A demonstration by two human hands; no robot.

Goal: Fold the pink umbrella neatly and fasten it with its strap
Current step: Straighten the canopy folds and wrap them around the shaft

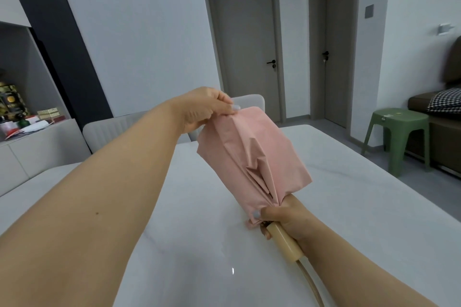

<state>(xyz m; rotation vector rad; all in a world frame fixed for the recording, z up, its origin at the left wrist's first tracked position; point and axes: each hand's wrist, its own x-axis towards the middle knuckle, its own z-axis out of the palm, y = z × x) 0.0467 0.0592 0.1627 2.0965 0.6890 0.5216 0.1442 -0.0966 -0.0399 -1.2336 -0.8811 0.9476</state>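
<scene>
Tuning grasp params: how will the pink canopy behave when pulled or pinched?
Likely floppy: the canopy creases and sags in loose pleats between the left hand, pinching its top edge, and the right hand, gripping it by the handle. Probably light, since a fingertip pinch lifts it. The smooth fabric may slip.

Pink umbrella, collapsed but loose, canopy bunched in soft uneven folds, held above the white table. Tilted, canopy end up toward 11 o'clock, cream handle down toward 5 o'clock. Beige wrist cord trailing from handle end toward 5 o'clock. Fastening strap not discernible.
</scene>
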